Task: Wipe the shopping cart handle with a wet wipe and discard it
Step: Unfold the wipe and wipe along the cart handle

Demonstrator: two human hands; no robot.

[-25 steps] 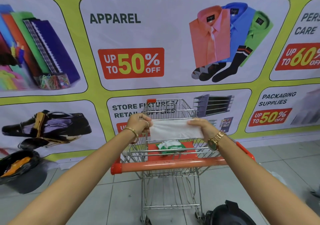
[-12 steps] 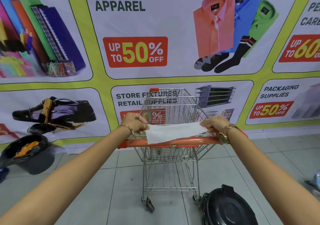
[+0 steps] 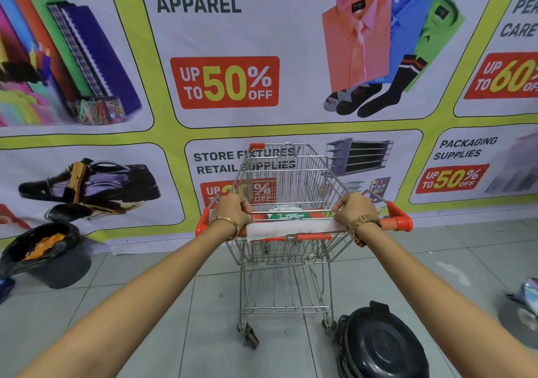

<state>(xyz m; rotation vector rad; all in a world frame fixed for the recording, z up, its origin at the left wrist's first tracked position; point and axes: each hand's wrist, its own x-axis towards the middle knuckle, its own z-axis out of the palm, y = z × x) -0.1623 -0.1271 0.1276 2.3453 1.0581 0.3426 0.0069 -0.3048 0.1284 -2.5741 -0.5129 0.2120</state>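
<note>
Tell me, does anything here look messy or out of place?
Yes. A black bin lid lies loose on the floor by the cart's rear wheel, and the bagged bin at the left wall is open. Scraps litter the tiles on the right.

Both hands sit on the cart handle (image 3: pixel 390 222), the left hand (image 3: pixel 233 211) near its left end and the right hand (image 3: pixel 353 210) toward its right, with the white wipe (image 3: pixel 294 227) draped over the bar between them, so only the short orange stretch beyond the right hand lies bare. Past the bar the wire basket (image 3: pixel 286 179) is open from above, a green packet (image 3: pixel 286 216) lying at its near end. On the floor, a black lidded bin (image 3: pixel 381 345) crowds the cart's right rear wheel and an open bag-lined bin (image 3: pixel 43 255) stands well apart at the left, with bare tile between.
</note>
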